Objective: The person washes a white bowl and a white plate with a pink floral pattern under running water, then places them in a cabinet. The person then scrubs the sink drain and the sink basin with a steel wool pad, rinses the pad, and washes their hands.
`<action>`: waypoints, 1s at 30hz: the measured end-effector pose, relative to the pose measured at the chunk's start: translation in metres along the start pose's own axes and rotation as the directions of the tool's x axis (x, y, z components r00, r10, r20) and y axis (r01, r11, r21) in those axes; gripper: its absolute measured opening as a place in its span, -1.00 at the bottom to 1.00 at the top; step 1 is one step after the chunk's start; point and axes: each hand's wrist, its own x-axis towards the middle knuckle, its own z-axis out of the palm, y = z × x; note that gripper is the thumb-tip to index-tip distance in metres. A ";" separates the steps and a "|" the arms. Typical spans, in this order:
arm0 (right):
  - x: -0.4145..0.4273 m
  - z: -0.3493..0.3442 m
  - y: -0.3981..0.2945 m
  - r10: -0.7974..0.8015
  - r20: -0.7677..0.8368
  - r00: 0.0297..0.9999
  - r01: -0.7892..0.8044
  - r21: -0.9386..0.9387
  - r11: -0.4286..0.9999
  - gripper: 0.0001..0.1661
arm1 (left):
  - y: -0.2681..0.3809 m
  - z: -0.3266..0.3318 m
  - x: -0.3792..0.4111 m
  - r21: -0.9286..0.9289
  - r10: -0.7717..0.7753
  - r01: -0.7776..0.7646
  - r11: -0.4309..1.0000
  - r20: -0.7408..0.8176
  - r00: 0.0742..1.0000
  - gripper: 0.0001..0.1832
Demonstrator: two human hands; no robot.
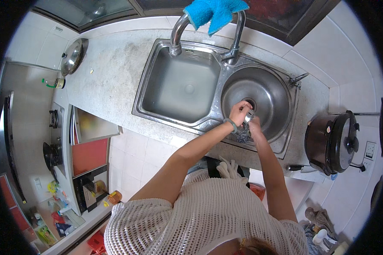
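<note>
Both my hands are inside the round steel basin (276, 95) of the double sink. My left hand (238, 113), with a pale green bangle at the wrist, grips a small metal cup-shaped part (249, 117), possibly a sink strainer basket. Close against its other side is my right hand (254, 125), its fingers mostly hidden. A grey steel wool scourer (243, 134) sits just below the hands, by the basin's near wall; whether the right fingers hold it is unclear. Partly covered by my left hand is the dark drain opening (250, 102).
Cloudy water fills the square basin (178, 86) to the left. Above it arches the faucet (175, 49), draped with a blue cloth (212, 14). A pressure cooker (330, 143) and a black-handled knife (295, 167) are at right. A pot lid (73, 56) leans far left.
</note>
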 end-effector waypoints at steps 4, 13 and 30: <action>-0.017 -0.005 -0.023 -0.584 0.107 0.804 0.370 -0.861 0.350 -0.84 | -0.044 0.007 -0.004 0.028 -0.077 0.085 0.996 -0.228 0.971 -0.77; -0.020 -0.014 -0.038 -0.687 0.572 0.448 0.543 -0.785 -0.299 -0.77 | 0.004 -0.007 -0.003 -0.067 -0.818 0.851 0.520 0.247 0.519 -0.65; -0.010 -0.008 -0.052 -0.673 0.075 0.736 0.305 -0.924 0.231 -0.85 | -0.011 0.004 0.027 0.330 -0.036 0.073 0.941 -0.115 0.993 -0.58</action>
